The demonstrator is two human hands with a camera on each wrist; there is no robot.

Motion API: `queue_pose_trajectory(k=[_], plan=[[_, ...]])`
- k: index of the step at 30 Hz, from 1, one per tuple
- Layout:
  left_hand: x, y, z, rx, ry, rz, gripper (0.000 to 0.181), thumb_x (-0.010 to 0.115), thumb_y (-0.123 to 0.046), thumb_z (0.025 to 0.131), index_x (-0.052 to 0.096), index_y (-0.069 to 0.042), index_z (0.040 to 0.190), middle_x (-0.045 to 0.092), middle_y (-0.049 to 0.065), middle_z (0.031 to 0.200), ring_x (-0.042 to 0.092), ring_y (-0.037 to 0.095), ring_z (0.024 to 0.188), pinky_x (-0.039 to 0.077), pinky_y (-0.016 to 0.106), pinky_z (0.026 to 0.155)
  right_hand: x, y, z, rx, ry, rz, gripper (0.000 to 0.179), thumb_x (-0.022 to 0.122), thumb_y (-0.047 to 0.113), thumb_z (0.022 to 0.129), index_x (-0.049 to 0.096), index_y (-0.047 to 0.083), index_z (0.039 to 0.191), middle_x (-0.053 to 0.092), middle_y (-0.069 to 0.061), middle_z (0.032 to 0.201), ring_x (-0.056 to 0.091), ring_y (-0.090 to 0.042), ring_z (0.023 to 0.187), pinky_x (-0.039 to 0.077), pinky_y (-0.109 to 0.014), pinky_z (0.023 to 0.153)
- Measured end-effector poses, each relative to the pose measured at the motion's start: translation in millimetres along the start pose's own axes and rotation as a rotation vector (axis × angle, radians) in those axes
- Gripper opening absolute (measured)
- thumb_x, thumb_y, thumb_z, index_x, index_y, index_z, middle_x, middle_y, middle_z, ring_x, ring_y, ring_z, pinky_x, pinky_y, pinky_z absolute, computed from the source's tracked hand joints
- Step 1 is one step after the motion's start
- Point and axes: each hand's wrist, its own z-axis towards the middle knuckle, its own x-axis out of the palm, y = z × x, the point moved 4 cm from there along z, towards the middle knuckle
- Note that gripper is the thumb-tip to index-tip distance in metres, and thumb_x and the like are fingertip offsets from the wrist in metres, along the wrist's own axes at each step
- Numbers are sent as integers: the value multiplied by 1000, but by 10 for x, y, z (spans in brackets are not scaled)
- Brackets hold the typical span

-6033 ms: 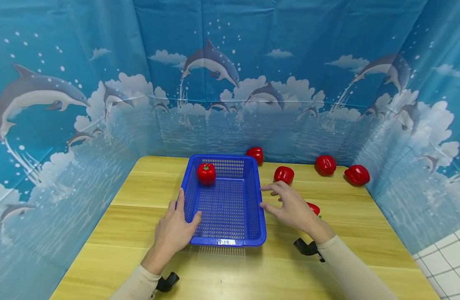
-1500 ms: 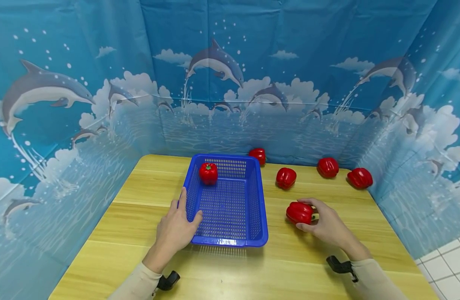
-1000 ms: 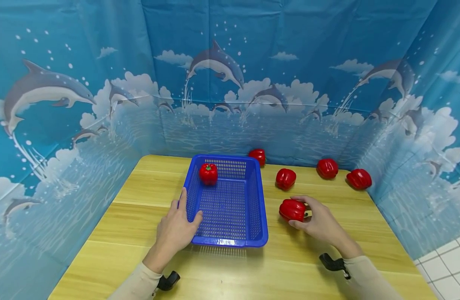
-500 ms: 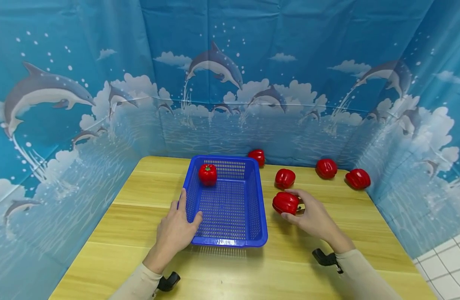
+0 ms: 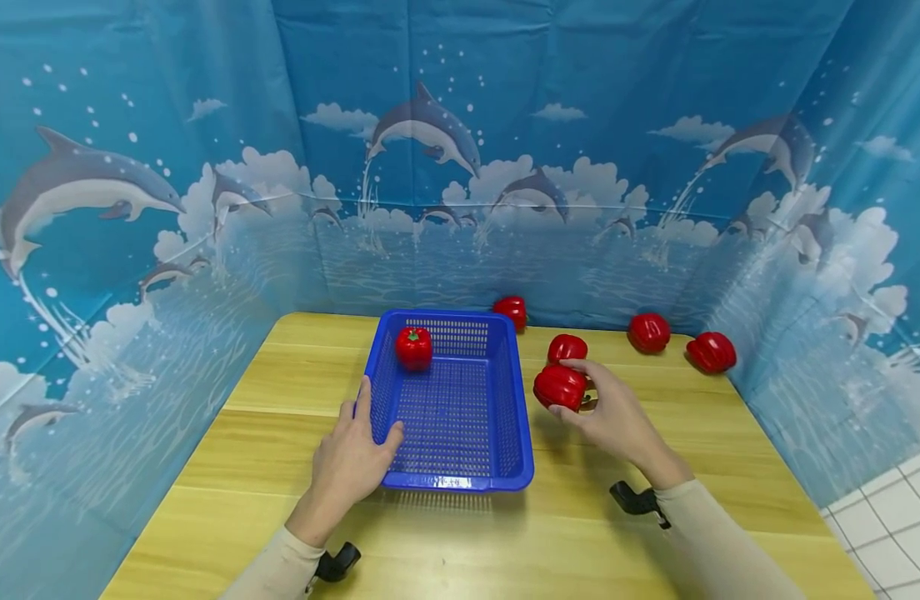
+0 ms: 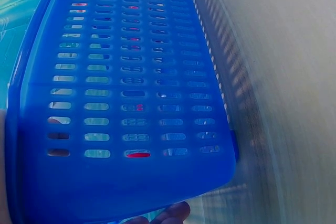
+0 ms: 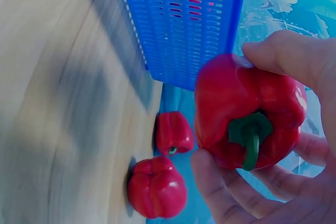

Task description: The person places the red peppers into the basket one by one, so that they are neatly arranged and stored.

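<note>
A red bell pepper point(image 7: 247, 108) with a green stem is gripped in my right hand point(image 5: 613, 412), thumb on one side and fingers on the other. It is held off the table just right of the blue basket point(image 5: 451, 483), its stem toward my palm. My left hand point(image 5: 351, 458) holds the basket's left wall, thumb over the rim on the inside and fingers outside. In the left wrist view the slotted basket wall point(image 6: 115, 177) fills much of the frame, with fingertips point(image 6: 176, 212) at its lower edge. Another red bell pepper point(image 5: 413, 348) stands in the basket's far left corner.
Behind the held pepper, one red pepper point(image 5: 567, 347) lies on the wooden table point(image 5: 280, 400). Another pepper point(image 5: 511, 312) sits behind the basket's far right corner. Two peppers, a nearer one point(image 5: 649, 332) and one farther right point(image 5: 711, 352), lie near the dolphin-print curtain point(image 5: 460, 150).
My right hand went from beside the basket to the pepper on the right, took hold of it, lifted it and carried it left and away from me. My left hand stayed on the basket.
</note>
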Motion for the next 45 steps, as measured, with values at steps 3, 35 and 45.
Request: queue_pose_trajectory(k=[3,35,45], plan=[[0,-5,-6,-1,0,2,101,73,-50,111,21,-9,188,56,36,168,77,42,88,66,51,66,5,39,32,-5,-10,4,77,96,25,99,59,9,164,70,-22,156,75,-42,129,73,-53,95],[35,2,-34,7,22,4,104,73,-50,110,17,-8,188,56,35,168,78,47,96,69,59,76,72,521,457,-91,-53,-16,75,94,34,100,60,11,163,73,-17,152,77,-36,121,71,-54,94],[-3,-13,2,13,10,14,101,71,-51,111,20,-8,187,57,34,167,79,50,103,70,62,80,172,670,678,-104,-1,52,76,93,35,101,60,14,166,70,-17,148,75,-36,122,72,-55,96]])
